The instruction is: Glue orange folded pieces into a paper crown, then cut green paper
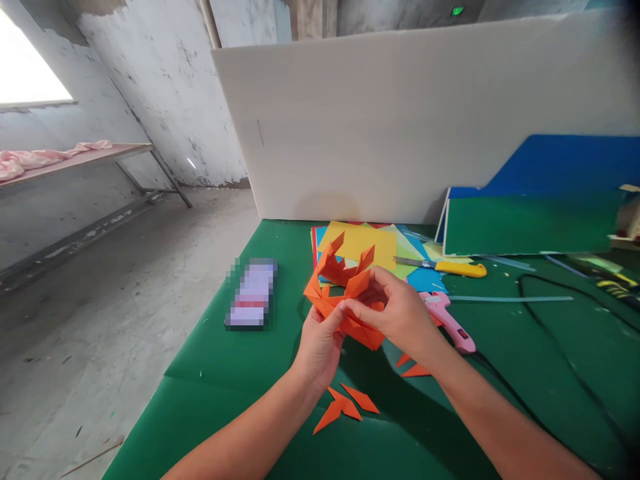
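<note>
An orange folded-paper ring point(330, 267) with pointed tips sticking up is held above the green tabletop. My left hand point(320, 340) grips its near left side, thumb on the front. My right hand point(395, 307) pinches the near right side, with its thumb close to the left thumb; some fingers are hidden behind the paper. Below my hands lie loose orange folded pieces point(343, 405). More orange pieces point(415, 368) lie partly under my right forearm. Just beyond that hand rests a pink glue gun point(453, 323).
Coloured paper sheets point(365, 240) lie behind the ring, with a yellow-handled knife point(460, 269) on them. A blurred-out phone point(253, 293) is at left, near the table edge. Clear glue sticks point(510, 299) and a black cord point(555, 360) lie right. A white board point(400, 127) stands behind.
</note>
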A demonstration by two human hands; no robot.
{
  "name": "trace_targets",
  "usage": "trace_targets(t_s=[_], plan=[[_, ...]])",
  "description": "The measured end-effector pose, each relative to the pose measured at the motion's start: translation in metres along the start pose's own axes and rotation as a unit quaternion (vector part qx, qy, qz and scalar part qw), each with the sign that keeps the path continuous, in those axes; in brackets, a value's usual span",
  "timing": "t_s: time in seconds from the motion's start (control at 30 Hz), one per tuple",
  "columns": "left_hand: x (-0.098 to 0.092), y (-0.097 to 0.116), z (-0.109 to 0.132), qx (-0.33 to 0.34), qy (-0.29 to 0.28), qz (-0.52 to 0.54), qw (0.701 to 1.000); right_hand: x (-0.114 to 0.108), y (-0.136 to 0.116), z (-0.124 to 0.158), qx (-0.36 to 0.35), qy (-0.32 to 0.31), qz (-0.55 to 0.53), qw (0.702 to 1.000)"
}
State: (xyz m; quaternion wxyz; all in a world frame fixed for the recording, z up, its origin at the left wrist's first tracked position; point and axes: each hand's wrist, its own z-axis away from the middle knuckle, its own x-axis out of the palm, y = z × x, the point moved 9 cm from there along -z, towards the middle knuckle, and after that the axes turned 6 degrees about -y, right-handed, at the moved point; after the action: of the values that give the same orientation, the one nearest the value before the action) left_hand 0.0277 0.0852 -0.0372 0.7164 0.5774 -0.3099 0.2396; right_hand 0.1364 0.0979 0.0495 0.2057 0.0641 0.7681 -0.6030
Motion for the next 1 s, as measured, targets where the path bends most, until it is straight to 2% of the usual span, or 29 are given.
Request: trace_targets(t_s=[0.2, 0.6, 0.8, 1.0], plan=[[0.0034, -0.0007, 0.0018, -0.006, -0.003, 0.002, 1.0, -0.0017, -0.0014, 0.0008, 0.005, 0.024, 0.065, 0.998], [0.0033, -0.0028, 0.0026, -0.012, -0.003, 0.01, 1.0, -0.0039, -0.0009, -0.0002, 0.0, 0.029, 0.071, 0.997], [0.0074, -0.003, 0.0049, -0.01, -0.021, 0.006, 1.0, -0.0073, -0.0007, 0.0004, -0.006, 0.044, 0.09, 0.995], [0.0063, -0.0023, 0.004, -0.01, -0.015, 0.009, 1.0, -0.004, 0.0008, 0.0009, 0.005, 0.022, 0.082, 0.996]])
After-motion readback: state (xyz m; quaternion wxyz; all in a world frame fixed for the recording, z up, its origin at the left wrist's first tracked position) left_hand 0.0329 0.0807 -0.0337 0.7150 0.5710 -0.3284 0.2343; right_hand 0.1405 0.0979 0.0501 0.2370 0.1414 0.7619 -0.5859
